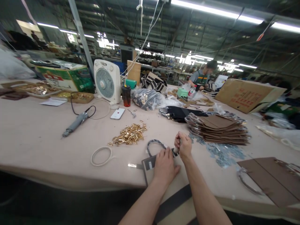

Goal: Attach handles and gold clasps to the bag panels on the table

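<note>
A beige and dark striped bag piece (pixel 173 195) lies over the table's front edge, with a wrapped loop handle (pixel 153 141) at its top. My left hand (pixel 165 165) rests flat on its upper part, fingers stretched out near the handle's base. Just to the right, my right hand (pixel 184 145) is closed in a fist above the bag's top corner. Whatever is inside those fingers is hidden. A tab with a shiny metal end (pixel 134 166) sticks out from the bag's left side.
Gold metal fittings (pixel 130 134) lie heaped beyond the bag, near a roll of tape (pixel 101 156). An electric screwdriver (pixel 75 124), phone (pixel 117 113) and fan (pixel 107 80) stand or lie left. Stacked brown panels (pixel 220 128) sit right; a co-worker (pixel 200 78) is behind.
</note>
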### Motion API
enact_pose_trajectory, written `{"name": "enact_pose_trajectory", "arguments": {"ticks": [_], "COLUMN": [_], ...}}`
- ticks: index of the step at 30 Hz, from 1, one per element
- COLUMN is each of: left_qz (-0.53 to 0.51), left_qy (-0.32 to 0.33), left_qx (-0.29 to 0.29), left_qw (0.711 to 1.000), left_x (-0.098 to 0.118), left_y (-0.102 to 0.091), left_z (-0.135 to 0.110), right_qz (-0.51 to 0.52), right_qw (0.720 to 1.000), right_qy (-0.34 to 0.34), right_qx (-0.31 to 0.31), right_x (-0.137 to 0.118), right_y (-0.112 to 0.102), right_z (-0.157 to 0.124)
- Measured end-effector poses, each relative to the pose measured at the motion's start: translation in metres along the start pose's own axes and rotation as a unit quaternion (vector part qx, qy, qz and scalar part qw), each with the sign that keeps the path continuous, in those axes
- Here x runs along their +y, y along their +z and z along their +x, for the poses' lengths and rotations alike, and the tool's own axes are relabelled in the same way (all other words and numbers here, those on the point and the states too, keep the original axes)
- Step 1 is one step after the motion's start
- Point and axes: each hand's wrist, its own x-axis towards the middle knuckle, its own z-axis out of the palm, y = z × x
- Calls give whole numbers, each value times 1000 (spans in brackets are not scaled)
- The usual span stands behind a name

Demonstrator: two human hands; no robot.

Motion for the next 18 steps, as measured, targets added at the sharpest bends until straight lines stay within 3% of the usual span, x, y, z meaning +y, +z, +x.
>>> {"name": "enact_pose_trajectory", "arguments": {"ticks": [12,18], "left_qz": [24,19], "left_qy": [-9,-10], "left_qx": [-12,-17], "left_qw": [1000,1000], "left_x": [3,2], "left_y": [11,10], "left_z": [1,2], "right_qz": [-46,-122], "right_qw": [997,991], "right_qy": [51,-7], "right_qx": [-34,-48], "right_x": [11,15], "right_y": [3,-1], "right_z": [7,-9]}}
